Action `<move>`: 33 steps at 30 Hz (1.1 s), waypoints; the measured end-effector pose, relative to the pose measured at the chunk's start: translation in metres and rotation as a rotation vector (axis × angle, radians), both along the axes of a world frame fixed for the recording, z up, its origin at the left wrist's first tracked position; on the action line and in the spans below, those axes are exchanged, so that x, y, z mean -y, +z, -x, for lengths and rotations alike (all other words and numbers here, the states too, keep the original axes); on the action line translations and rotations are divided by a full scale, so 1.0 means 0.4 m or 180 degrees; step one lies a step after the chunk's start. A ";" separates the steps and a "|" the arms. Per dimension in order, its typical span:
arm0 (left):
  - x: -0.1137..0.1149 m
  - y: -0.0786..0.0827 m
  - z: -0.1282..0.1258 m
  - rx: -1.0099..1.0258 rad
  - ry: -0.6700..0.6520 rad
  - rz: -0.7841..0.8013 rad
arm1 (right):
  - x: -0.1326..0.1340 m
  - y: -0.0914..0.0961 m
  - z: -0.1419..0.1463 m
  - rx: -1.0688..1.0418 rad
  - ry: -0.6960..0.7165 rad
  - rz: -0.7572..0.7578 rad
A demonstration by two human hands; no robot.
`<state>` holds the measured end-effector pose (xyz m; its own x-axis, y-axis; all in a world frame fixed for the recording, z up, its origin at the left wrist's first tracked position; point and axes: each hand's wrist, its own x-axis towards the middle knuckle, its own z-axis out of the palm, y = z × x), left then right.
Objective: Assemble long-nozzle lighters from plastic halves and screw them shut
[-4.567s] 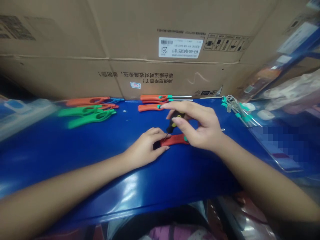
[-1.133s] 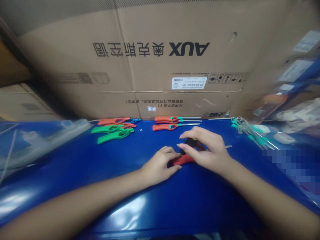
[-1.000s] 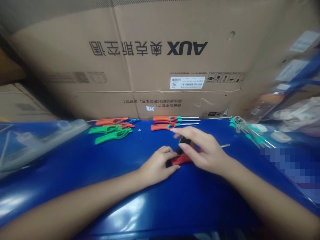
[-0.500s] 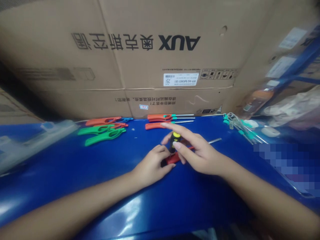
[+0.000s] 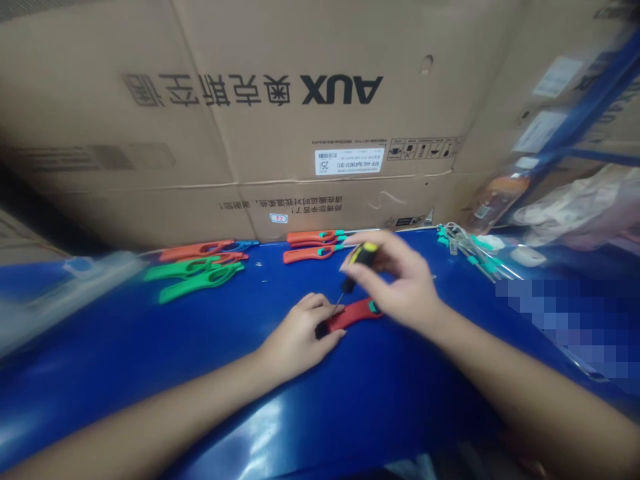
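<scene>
A red lighter (image 5: 352,315) with a teal button lies on the blue table (image 5: 150,347). My left hand (image 5: 299,333) pinches its dark near end and presses it down. My right hand (image 5: 400,283) is closed round a small screwdriver (image 5: 361,261) with a black and yellow handle. The screwdriver is tilted, and its thin tip points down at the lighter's near end, close to my left fingertips.
Three orange lighters (image 5: 313,244) lie at the back by a big cardboard box (image 5: 280,120). Orange and green lighter shells (image 5: 197,270) lie to the left. A pile of metal rods with teal parts (image 5: 467,248) sits at the right, clear plastic bags (image 5: 55,293) at the far left.
My right hand has lifted and tilted the screwdriver, so its yellow end now points up and back. My left hand stays on the red lighter. The view has shifted slightly to the right.
</scene>
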<state>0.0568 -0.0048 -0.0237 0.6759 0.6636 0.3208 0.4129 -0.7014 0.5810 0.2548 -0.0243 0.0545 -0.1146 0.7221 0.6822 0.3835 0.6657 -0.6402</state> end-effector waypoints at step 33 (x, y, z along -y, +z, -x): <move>-0.246 0.167 0.108 -0.1528 0.0597 -0.0539 | -0.157 -0.072 -0.312 0.3163 -0.2616 0.2779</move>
<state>0.0135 0.0938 0.0430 0.6476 0.7528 0.1180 0.7312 -0.6575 0.1815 0.3797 0.0386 0.0258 0.3626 0.9289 -0.0748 0.9319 -0.3621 0.0200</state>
